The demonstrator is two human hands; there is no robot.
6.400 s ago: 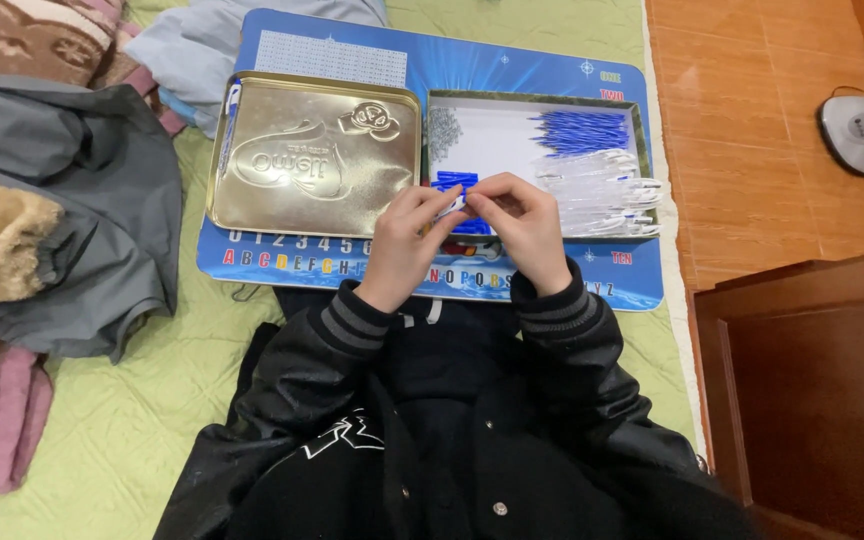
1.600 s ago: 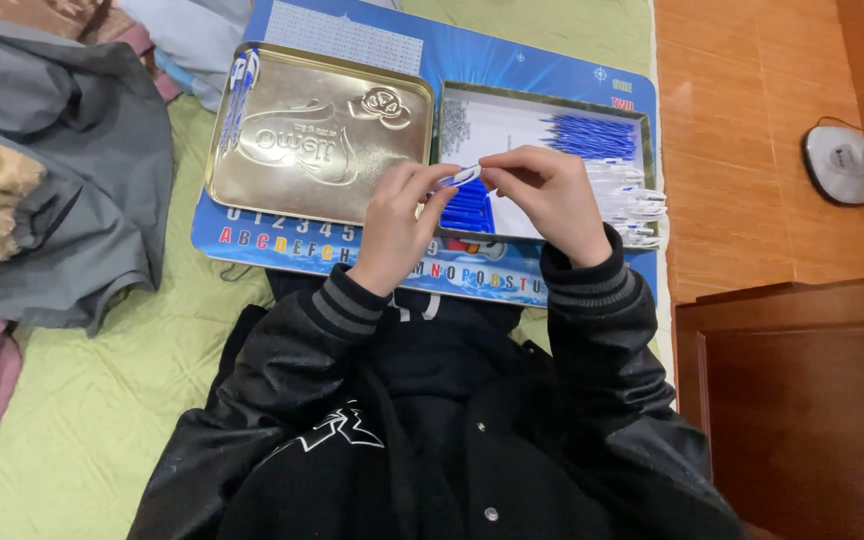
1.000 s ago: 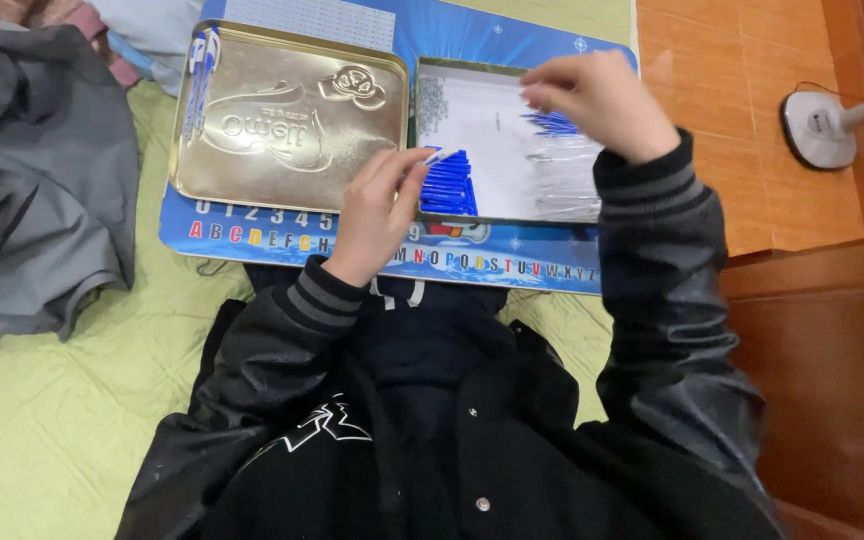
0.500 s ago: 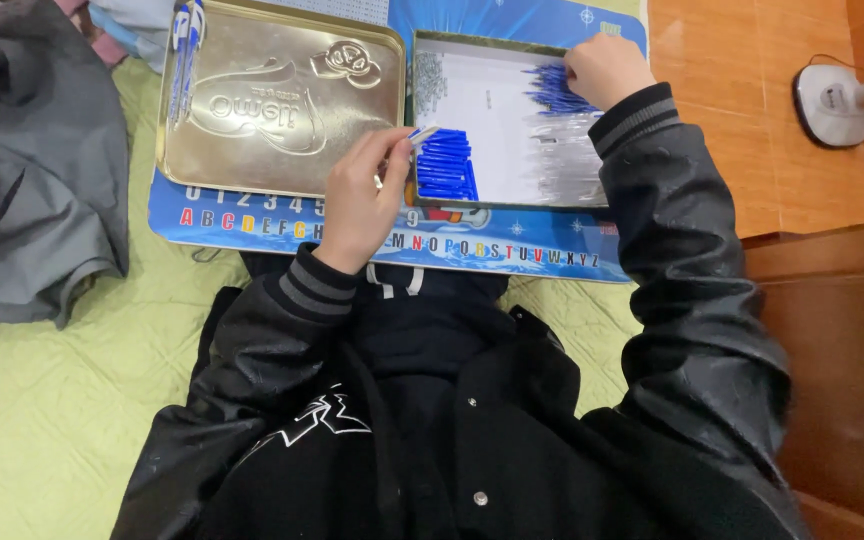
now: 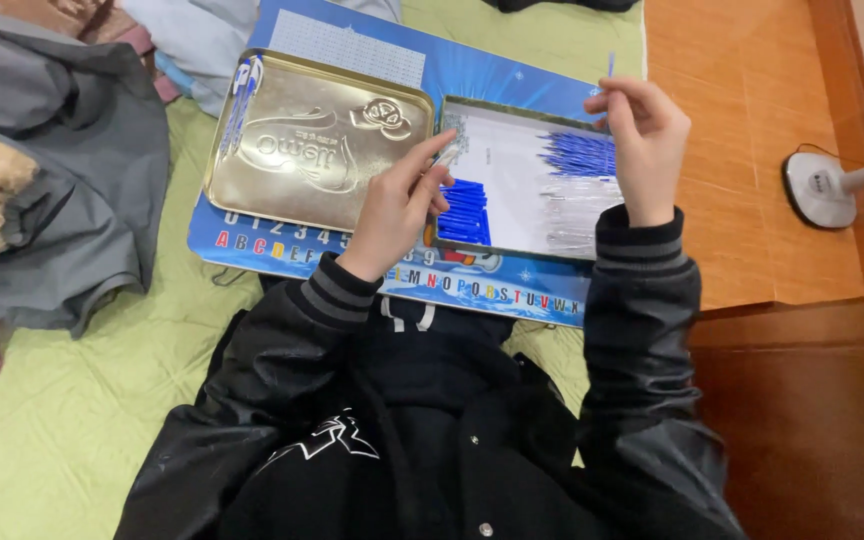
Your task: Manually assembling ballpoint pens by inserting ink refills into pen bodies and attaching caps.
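Observation:
My left hand (image 5: 399,205) hovers over the left edge of an open metal tin (image 5: 512,176) and pinches a thin clear tube (image 5: 444,152) between thumb and fingers. My right hand (image 5: 644,145) is raised above the tin's right side, holding a thin blue stick (image 5: 610,66) upright in its fingertips. Inside the tin lie a heap of blue sticks (image 5: 580,155), a block of short blue pieces (image 5: 465,212) and a pile of clear tubes (image 5: 577,215). Both arms wear black jacket sleeves with striped cuffs.
The tin's gold embossed lid (image 5: 314,145) lies to the left on a blue alphabet board (image 5: 492,290), which rests on a green quilted mat (image 5: 72,390). Grey and brown clothes (image 5: 42,170) are heaped at the left. At right are a wooden floor, a white fan base (image 5: 820,188) and a dark wooden edge (image 5: 812,420).
My hands have separated: the right went to the blue stick heap and now lifts one stick above the tin. The left stays near the tin's left edge with the clear tube.

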